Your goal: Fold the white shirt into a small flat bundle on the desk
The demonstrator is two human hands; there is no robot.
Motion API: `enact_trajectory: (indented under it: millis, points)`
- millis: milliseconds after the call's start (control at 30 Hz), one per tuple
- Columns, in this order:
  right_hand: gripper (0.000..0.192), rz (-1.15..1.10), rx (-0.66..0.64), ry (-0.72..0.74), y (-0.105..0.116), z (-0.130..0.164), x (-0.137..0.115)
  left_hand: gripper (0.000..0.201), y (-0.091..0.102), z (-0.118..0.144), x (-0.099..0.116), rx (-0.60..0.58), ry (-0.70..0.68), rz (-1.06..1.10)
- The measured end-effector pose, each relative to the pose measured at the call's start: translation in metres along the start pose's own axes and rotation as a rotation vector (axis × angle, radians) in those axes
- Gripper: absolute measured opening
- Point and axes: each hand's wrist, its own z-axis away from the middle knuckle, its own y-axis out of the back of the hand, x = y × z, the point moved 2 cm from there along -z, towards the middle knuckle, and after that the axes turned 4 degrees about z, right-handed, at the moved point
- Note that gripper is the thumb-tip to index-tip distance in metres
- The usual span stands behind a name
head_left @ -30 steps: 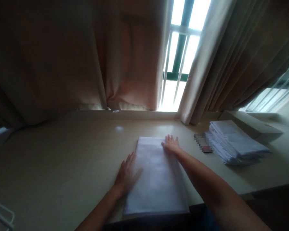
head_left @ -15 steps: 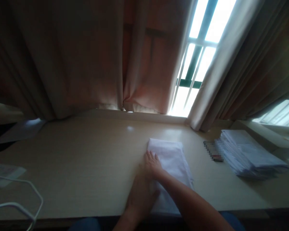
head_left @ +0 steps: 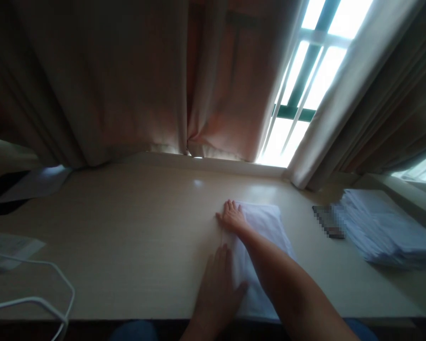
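A folded white cloth (head_left: 261, 227) lies flat on the desk in front of me, its long side running away from me. My right hand (head_left: 233, 217) rests palm down on the cloth's far left corner, fingers stretched forward and thumb out to the left. Closer to me, my left hand (head_left: 220, 284) lies along the cloth's left edge with its fingers extended and thumb spread over the fabric. It is slightly blurred. My right forearm crosses over the cloth and hides part of its middle.
At the right sits a stack of folded white cloths (head_left: 386, 227), with a pixelated flat dark object (head_left: 328, 222) beside it. White cables (head_left: 46, 303) and a paper packet (head_left: 14, 251) are on the left. Curtains (head_left: 135, 85) and a barred window (head_left: 305, 85) stand behind the desk (head_left: 138, 241).
My right hand has moved forward to the cloth's far left corner. My left hand has also slid forward along the left edge. The view has shifted slightly, moving the scene rightward.
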Motion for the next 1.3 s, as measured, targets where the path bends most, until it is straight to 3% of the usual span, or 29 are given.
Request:
enact_trajectory:
  millis: [200, 367, 533, 667, 1067, 1300]
  points:
    - [0.077, -0.006, 0.05, -0.002, 0.002, 0.004, 0.0, 0.086, 0.0, 0.0, 0.001, 0.004, -0.025, -0.016]
    - [0.072, -0.006, 0.148, 0.049, 0.002, 0.03, -0.009, 0.087, 0.004, 0.0, 0.003, 0.027, -0.039, -0.022]
    - [0.067, -0.026, 0.087, 0.099, -0.007, 0.064, -0.006, 0.086, 0.007, -0.002, 0.008, 0.055, -0.035, -0.008]
    - [0.066, -0.035, 0.05, 0.071, -0.006, 0.073, -0.002, 0.085, 0.007, -0.001, 0.01, 0.054, -0.049, -0.022]
    - [0.067, -0.058, 0.004, 0.061, -0.005, 0.07, -0.002, 0.088, -0.002, 0.076, 0.006, 0.009, -0.221, -0.132]
    - [0.067, -0.089, 0.012, 0.093, -0.004, 0.073, -0.002, 0.089, 0.0, 0.088, 0.013, 0.072, -0.3, -0.195]
